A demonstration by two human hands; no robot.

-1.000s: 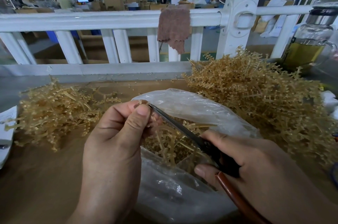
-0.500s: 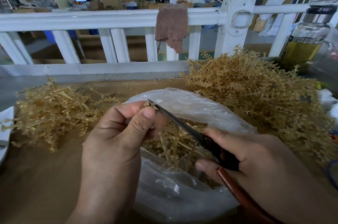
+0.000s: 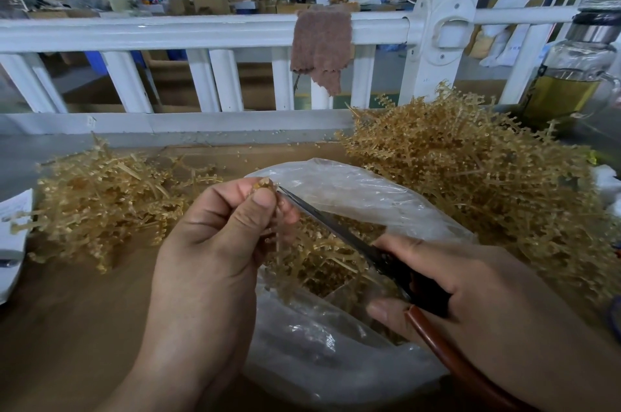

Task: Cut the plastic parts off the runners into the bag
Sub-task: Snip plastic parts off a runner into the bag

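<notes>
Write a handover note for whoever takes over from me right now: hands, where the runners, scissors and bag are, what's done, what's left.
Left hand: pinches a runner over the bag.
Right hand: grips the scissors, tip at that runner.
Bag: open between the hands, tan cut pieces inside.
Done: some parts are in the bag.
Left: finish this runner; big pile on the right and smaller pile on the left; which is trimmed I cannot tell.
</notes>
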